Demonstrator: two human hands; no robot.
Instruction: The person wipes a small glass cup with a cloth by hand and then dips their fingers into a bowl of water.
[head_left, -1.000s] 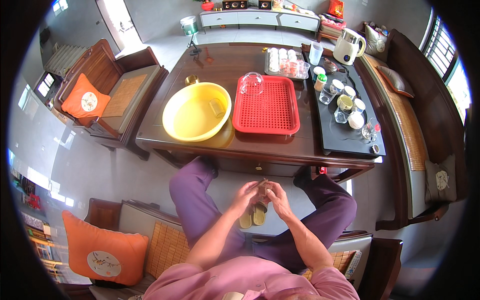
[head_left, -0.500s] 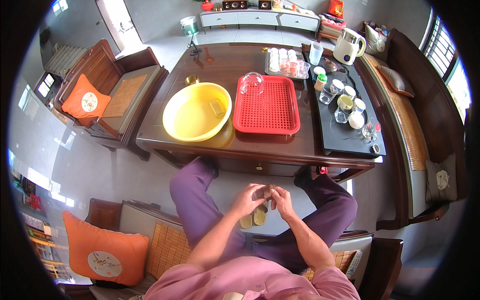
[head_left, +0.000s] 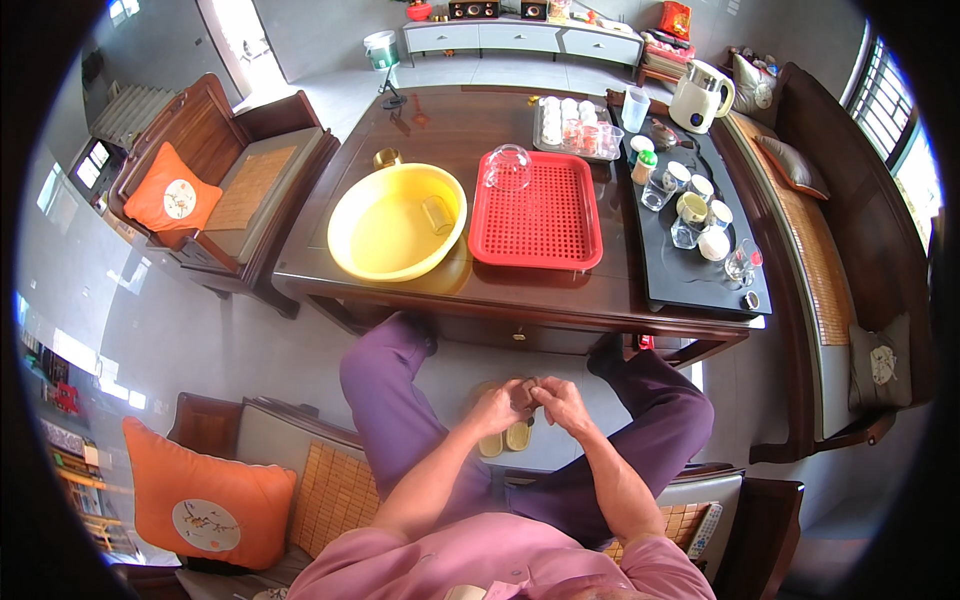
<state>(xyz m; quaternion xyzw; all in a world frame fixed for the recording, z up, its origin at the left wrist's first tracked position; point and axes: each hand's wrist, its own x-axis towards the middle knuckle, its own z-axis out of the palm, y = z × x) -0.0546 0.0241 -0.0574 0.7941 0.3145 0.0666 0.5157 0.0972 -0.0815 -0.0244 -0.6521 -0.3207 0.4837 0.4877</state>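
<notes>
My left hand and my right hand meet between my knees, below the table's front edge. The fingers of both are closed round a small brown thing; its kind cannot be made out, as the fingers cover most of it. Nearest on the table are a yellow basin and a red perforated tray. A clear cup lies tilted in the basin's water. On the tray's far left corner rests a clear glass bowl.
The dark wooden table stands before my knees. At its right, a black tea tray bears several cups and glasses, with a white kettle behind. A clear-lidded box of cups sits beyond the red tray. Slippers lie below my hands.
Both hands have drawn slightly closer together and a little lower, still round the brown thing. Less of it shows now. The things on the table keep their places.
</notes>
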